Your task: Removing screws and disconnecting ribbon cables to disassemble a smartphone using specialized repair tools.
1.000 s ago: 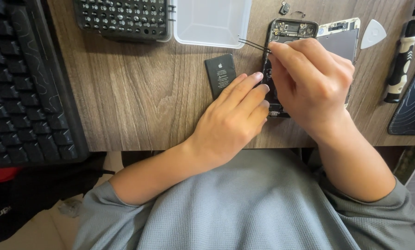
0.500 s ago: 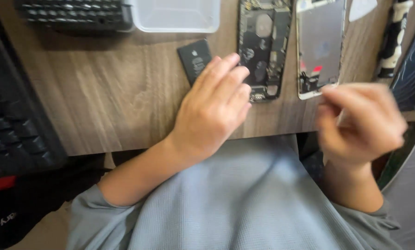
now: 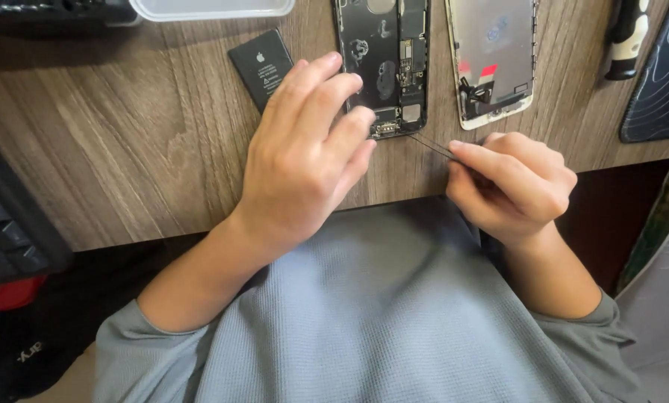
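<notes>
Battery [image 3: 260,65] and detached screen [image 3: 493,60] flanking opened phone [image 3: 383,63] on desk [image 3: 125,149].

An opened black phone body [image 3: 383,63], its insides exposed, is laid flat beside the black battery [image 3: 261,66]; thin tweezers [image 3: 430,145] are pointed at its lower edge.

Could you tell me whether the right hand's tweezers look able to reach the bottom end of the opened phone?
Probably yes: the tweezers in the right hand already point at the opened phone, with nothing between.
</notes>
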